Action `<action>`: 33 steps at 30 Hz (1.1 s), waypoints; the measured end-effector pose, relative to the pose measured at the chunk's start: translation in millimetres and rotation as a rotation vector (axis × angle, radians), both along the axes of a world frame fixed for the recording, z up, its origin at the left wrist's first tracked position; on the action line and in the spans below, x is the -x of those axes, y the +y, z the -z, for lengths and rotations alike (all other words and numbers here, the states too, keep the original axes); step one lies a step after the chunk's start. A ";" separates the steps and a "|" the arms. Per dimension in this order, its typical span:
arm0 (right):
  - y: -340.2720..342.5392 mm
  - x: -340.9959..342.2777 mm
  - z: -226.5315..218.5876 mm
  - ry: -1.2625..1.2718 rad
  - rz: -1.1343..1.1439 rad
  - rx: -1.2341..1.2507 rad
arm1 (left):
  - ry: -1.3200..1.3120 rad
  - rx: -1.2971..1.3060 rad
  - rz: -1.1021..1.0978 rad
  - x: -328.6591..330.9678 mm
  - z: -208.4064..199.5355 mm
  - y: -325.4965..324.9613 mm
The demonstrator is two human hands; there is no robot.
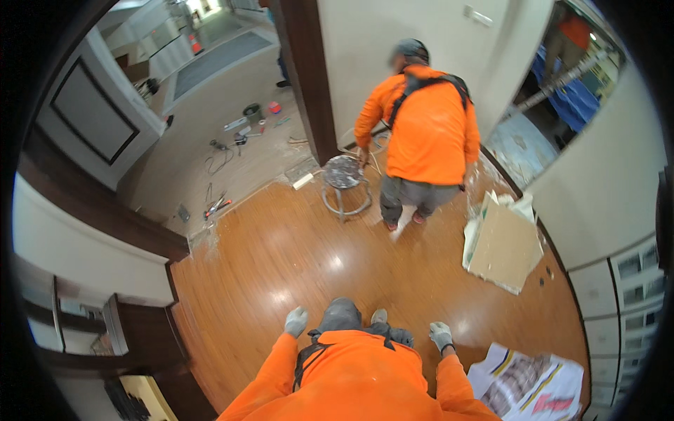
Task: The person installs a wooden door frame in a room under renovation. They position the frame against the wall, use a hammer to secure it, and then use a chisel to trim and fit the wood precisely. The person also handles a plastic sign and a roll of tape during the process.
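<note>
My left hand (296, 321), in a pale grey work glove, hangs beside my left leg with its fingers curled in. Nothing shows in it. On the other side my right hand (441, 335), gloved too, is held away from my body, loosely closed with nothing visible in it. A white printed sheet or sack (523, 382) lies on the floor nearest to that hand. Ahead, a co-worker (428, 133) in an orange top and dark cap bends forward, one hand at a round, paint-stained metal stool (343, 172).
Broken board pieces (504, 242) lie by the right wall. A white block (303, 182) sits near the stool. Beyond the dark doorway post (302, 77) are scattered tools, a dark bucket (253, 112) and pliers (217, 205). Blue sheeting (572, 102) hangs in the right doorway. Shelving (116, 326) stands at left.
</note>
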State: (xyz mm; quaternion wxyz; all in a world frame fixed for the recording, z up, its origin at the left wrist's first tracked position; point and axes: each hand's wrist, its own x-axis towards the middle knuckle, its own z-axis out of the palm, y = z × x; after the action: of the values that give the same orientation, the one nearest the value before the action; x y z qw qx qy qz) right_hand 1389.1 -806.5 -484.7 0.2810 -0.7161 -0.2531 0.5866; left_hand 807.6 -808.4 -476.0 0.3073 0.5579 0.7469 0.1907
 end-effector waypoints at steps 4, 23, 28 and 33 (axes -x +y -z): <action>178.1 57.2 -16.2 -0.033 -0.240 -0.194 | 0.439 0.195 0.135 63.7 43.6 -74.1; 899.8 577.8 -487.1 0.446 -0.237 -1.318 | -0.275 -0.053 -0.661 277.2 -6.3 350.8; 1046.7 600.8 -646.1 0.447 0.020 -1.542 | -0.327 -0.239 -0.710 307.4 -37.1 453.4; 1189.7 583.7 -756.3 0.230 0.151 -1.800 | -0.184 -0.171 -0.667 319.4 -29.1 545.6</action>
State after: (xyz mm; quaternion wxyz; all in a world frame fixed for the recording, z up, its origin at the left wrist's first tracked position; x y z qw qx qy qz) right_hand 805.4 383.2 271.6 0.7952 -0.1778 -0.5382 0.2153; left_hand 488.1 -262.8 -446.9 0.2465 0.2875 0.8385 0.3918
